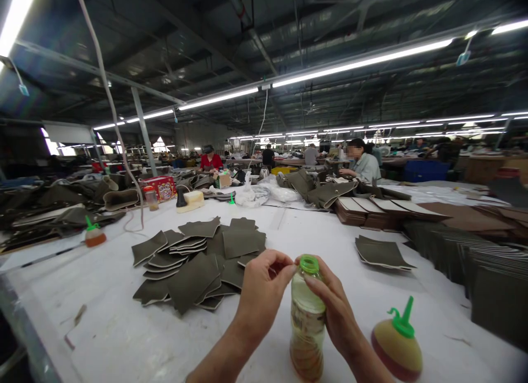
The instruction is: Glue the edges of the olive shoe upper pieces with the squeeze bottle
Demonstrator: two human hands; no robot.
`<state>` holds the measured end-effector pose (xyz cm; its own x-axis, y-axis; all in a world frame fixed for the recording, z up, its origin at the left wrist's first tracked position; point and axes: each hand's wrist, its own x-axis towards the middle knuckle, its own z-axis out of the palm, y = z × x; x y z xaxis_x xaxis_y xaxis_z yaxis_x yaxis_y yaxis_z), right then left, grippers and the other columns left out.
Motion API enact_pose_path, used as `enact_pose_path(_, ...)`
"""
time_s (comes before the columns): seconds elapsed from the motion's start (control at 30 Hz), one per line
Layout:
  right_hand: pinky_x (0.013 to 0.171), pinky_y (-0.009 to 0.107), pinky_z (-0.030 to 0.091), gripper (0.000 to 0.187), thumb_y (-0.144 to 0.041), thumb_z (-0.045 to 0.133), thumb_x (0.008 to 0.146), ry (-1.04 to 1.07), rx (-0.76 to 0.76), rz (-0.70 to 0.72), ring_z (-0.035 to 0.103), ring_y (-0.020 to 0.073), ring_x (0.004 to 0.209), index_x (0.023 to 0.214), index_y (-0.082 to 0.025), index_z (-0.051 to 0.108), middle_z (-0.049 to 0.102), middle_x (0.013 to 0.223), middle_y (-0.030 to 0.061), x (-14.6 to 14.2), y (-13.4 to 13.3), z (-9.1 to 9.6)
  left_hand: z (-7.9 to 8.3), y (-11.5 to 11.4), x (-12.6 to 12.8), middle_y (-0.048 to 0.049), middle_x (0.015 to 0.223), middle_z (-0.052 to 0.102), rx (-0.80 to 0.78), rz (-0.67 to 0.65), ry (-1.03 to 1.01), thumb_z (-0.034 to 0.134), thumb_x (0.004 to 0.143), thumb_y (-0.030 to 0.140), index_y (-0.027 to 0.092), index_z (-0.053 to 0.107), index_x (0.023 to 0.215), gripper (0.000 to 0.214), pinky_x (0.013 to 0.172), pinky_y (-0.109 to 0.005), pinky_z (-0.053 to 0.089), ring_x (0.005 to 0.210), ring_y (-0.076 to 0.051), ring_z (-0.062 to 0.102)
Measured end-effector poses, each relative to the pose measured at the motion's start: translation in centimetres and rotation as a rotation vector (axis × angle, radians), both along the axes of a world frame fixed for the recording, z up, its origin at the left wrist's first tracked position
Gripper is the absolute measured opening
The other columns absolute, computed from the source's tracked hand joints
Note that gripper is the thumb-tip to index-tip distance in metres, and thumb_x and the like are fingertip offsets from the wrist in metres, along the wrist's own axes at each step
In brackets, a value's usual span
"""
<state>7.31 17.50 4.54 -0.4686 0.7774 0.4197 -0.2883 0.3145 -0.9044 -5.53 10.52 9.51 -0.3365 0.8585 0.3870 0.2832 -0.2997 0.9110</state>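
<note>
A clear plastic bottle (307, 322) with a bright green neck ring stands upright on the white table in front of me, with pale liquid and orange-brown matter low inside. My right hand (330, 295) is wrapped around its upper part from the right, thumb across the front. My left hand (266, 284) is closed in a pinch at the left of the neck; whatever lies between its fingertips is hidden or too small to name. The bottle's mouth looks uncapped. Close by on the right sits a squat squeeze bottle (398, 344) with a green spout and yellowish-brown contents.
Dark olive cut pieces (198, 273) lie heaped left of my hands. A small stack of similar pieces (383, 253) and long rows of dark panels (490, 284) are at the right. Another glue-type bottle (94, 234) stands far left. Co-workers (365, 163) sit at tables beyond.
</note>
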Motion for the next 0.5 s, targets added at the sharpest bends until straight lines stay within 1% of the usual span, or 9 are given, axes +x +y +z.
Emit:
enact_pose_path(0.13, 0.073, 0.027, 0.042, 0.018, -0.037, 0.059, 0.085, 0.01, 0.012, 0.013, 0.048, 0.017, 0.082, 0.098, -0.024, 0.055, 0.055, 0.087, -0.0019, -0.18, 0.02, 0.11, -0.25, 0.28, 0.53, 0.0007, 0.074, 0.066, 0.026, 0.07, 0.1, 0.061, 0.078, 0.019, 0.017, 0.067, 0.074, 0.007, 0.064, -0.024, 0.042, 0.069, -0.012, 0.056)
enact_pose_path(0.27, 0.073, 0.028, 0.041, 0.017, -0.036, 0.058, 0.086, 0.002, 0.05, 0.018, 0.047, 0.0173, 0.082, 0.096, -0.023, 0.055, 0.054, 0.087, -0.0011, -0.24, -0.12, 0.34, -0.32, 0.56, 0.74, 0.0008, 0.075, 0.063, 0.063, 0.112, 0.206, 0.058, 0.08, 0.018, 0.018, 0.066, 0.074, 0.01, 0.063, -0.025, 0.04, 0.067, -0.012, 0.054)
enact_pose_path(0.4, 0.072, 0.028, 0.041, 0.017, -0.038, 0.057, 0.087, -0.024, 0.092, 0.007, 0.046, 0.0171, 0.08, 0.095, -0.023, 0.053, 0.052, 0.085, -0.0012, -0.26, -0.25, 0.51, -0.08, 0.4, 0.72, 0.0, 0.076, 0.063, 0.057, 0.133, 0.288, 0.056, 0.082, 0.017, 0.018, 0.066, 0.075, 0.012, 0.066, -0.026, 0.04, 0.068, -0.013, 0.055)
enact_pose_path(0.5, 0.074, 0.029, 0.041, 0.017, -0.038, 0.055, 0.088, -0.052, 0.14, -0.018, 0.046, 0.0172, 0.08, 0.094, -0.022, 0.051, 0.051, 0.085, -0.0012, -0.27, -0.34, 0.68, 0.32, 0.08, 0.81, -0.0004, 0.075, 0.062, 0.039, 0.163, 0.392, 0.053, 0.082, 0.015, 0.018, 0.064, 0.074, 0.014, 0.067, -0.027, 0.038, 0.07, -0.014, 0.054)
